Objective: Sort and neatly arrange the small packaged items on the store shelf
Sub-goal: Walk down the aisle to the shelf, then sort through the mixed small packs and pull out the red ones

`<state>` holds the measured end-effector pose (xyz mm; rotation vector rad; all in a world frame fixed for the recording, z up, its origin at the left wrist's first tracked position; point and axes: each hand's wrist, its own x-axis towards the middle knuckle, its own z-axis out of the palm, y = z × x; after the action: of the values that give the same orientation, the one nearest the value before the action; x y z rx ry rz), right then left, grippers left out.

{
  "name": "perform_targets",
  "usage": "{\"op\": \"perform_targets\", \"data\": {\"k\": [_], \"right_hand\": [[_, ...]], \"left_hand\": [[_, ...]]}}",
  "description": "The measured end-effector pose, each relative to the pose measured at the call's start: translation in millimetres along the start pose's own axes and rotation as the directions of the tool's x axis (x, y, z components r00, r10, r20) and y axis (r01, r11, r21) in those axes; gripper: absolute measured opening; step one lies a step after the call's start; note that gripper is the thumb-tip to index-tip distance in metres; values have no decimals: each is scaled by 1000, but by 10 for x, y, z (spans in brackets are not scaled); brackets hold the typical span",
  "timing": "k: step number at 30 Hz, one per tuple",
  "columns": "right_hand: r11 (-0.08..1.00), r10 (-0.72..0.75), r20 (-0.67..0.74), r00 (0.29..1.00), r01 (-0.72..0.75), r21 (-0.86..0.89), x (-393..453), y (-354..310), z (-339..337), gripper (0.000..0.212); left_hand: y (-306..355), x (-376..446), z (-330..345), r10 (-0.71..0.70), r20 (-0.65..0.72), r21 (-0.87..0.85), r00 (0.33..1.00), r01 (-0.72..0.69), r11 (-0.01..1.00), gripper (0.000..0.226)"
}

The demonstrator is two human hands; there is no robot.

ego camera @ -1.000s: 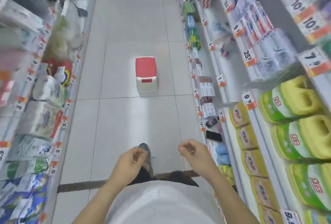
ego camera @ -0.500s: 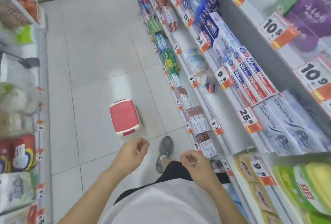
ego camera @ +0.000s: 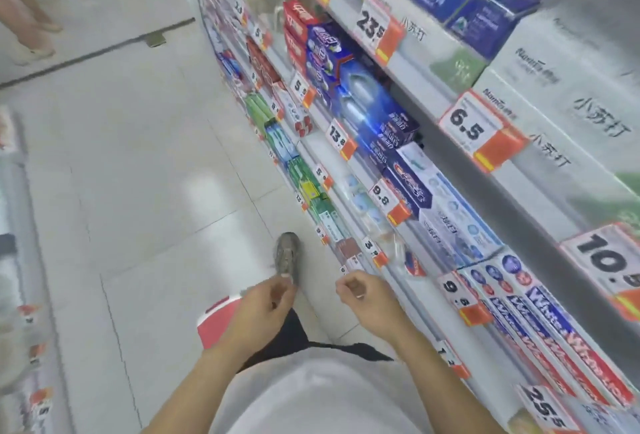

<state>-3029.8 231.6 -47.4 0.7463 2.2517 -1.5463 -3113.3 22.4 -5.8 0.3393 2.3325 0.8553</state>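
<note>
Both hands hold nothing, fingers loosely curled; the right hand (ego camera: 367, 298) hangs nearer the shelf (ego camera: 349, 170) edge and its toothpaste boxes (ego camera: 450, 222) than the left hand (ego camera: 266, 305).

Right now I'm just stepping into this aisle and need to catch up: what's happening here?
A person is walking along a store shelf stocked with boxed toothpaste. Neither hand holds anything: the left hand and right hand hang loosely curled in front of the body. A red-topped stool sits on the floor beside the legs. No sorting is under way.
</note>
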Motion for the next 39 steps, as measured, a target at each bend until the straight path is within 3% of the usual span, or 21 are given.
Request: {"op": "perform_targets", "data": {"k": [5,10,13,17,19,22,25,29,35,39], "right_hand": [[986,108,-218,970,-76,150,736,-240,-59,7],[941,271,-396,877,-156,299,1091,-392,-56,13],[916,330,-486,809,-151,371,1253,-294,46,35],[882,415,-515,750,-192,431,1430,18,216,46],[874,450,-526,722,-235,425,1521,303,337,35],[859,487,-629,606,-201,471,1716,742,517,17],[917,395,-808,437,-126,379,2022,1041,605,28],[993,-34,-969,247,-102,-60,2527,1518,613,58],[922,-315,-939,142,-189,-338,2958,2158,805,64],[942,-263,-956,132,-179,-284,2943,2231,910,65]], "left_hand": [[190,1336,-438,151,246,119,957,-184,976,15],[521,2309,-665,282,482,188,830,-412,892,16],[621,2687,-564,334,555,178,762,-501,847,13],[468,3127,-161,394,627,149,672,-600,786,10],[365,3283,82,406,637,141,656,-617,775,10],[136,3561,507,486,609,125,627,-681,721,29],[-109,3890,985,625,561,142,543,-807,573,46],[-307,4332,1609,870,363,165,335,-941,294,57],[-561,4716,2093,959,249,204,139,-975,88,65],[-628,4779,2103,963,261,201,69,-979,15,54]]}}
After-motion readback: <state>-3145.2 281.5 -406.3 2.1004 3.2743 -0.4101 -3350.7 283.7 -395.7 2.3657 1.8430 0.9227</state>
